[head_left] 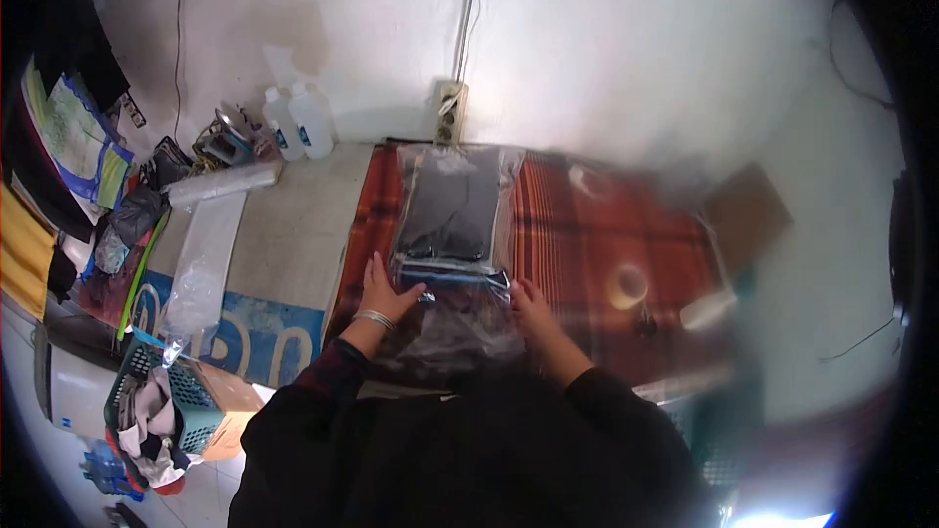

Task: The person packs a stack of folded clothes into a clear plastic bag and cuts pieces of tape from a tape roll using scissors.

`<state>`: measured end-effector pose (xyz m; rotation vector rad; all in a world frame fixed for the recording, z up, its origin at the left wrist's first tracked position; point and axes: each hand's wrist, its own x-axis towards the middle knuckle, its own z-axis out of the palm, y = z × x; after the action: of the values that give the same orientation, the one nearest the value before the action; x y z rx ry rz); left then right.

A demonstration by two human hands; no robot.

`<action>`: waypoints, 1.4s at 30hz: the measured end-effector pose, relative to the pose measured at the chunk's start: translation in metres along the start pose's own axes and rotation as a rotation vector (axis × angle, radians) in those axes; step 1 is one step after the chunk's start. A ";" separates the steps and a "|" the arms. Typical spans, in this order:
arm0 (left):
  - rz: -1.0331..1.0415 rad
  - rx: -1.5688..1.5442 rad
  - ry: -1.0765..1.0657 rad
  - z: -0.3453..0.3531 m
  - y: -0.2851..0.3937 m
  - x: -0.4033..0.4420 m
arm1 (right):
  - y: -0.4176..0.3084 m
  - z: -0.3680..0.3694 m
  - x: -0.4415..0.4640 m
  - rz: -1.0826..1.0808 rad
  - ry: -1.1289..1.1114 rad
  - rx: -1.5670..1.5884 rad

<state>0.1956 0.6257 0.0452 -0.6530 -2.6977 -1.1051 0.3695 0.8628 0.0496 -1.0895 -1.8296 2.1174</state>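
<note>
A dark folded garment (pixel 450 210) lies inside a clear plastic bag (pixel 460 328) on the orange plaid cloth in front of me. Across the bag's near part runs a shiny bluish strip. My left hand (pixel 384 299) rests at the bag's left edge, fingers stretched out and thumb apart over the plastic. At the right edge, my right hand (pixel 533 311) has its fingertips closed on the plastic near the end of the strip. The bag's loose near end reaches toward my body.
Left of the plaid cloth (pixel 606 225) lie a long stack of clear plastic (pixel 210 254), two white bottles (pixel 311 122) and an iron (pixel 225 142). A power strip (pixel 449 112) is on the wall. A green basket of clothes (pixel 147 411) stands lower left; brown cardboard (pixel 748 215) is at right.
</note>
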 end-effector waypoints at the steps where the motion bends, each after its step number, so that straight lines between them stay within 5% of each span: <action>1: -0.003 0.006 -0.016 -0.014 0.006 -0.003 | -0.001 0.003 -0.005 0.016 0.003 0.006; 3: -0.322 -0.126 -0.455 -0.038 0.024 0.010 | -0.008 0.007 -0.008 0.017 -0.231 0.080; 7: -0.297 0.029 -0.527 -0.007 -0.005 0.027 | -0.001 0.008 0.002 0.143 -0.228 -0.421; 8: -0.239 0.065 -0.540 -0.006 -0.008 0.025 | 0.005 0.001 -0.001 -0.055 -0.244 -0.477; 17: -0.077 -0.125 -0.666 -0.030 -0.003 -0.039 | 0.020 -0.049 -0.102 0.107 -0.250 -0.412; 19: -0.414 -0.432 -1.002 -0.054 0.008 -0.052 | 0.022 -0.053 -0.114 0.132 -0.252 -0.477; 23: -0.561 -0.463 -0.993 -0.108 0.033 -0.074 | -0.025 -0.073 -0.127 -0.110 -0.426 -0.682; 25: -0.305 -0.858 -0.729 -0.113 0.011 -0.081 | -0.055 -0.075 -0.144 -0.234 -0.430 -0.641; 28: -0.096 -0.998 -0.539 -0.172 0.068 -0.063 | -0.113 -0.083 -0.179 -0.445 -0.388 -0.420; 31: 0.000 -1.278 -0.409 -0.211 0.125 -0.037 | -0.184 -0.080 -0.208 -0.419 -0.220 -0.263; 32: -0.012 -1.342 -0.370 -0.215 0.142 -0.023 | -0.199 -0.065 -0.210 -0.453 -0.327 0.089; 34: -0.019 -1.413 -0.330 -0.211 0.156 0.010 | -0.227 -0.053 -0.202 -0.408 -0.302 0.204; 36: -0.239 -1.521 -0.448 -0.191 0.152 0.046 | -0.243 -0.042 -0.185 -0.320 -0.213 0.283; 42: -0.385 -1.509 -0.385 -0.174 0.163 0.085 | -0.265 -0.029 -0.128 -0.164 -0.064 0.414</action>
<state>0.1888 0.6360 0.2983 -0.4450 -1.6993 -3.3444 0.3895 0.8844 0.3440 -0.7548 -1.3562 2.3071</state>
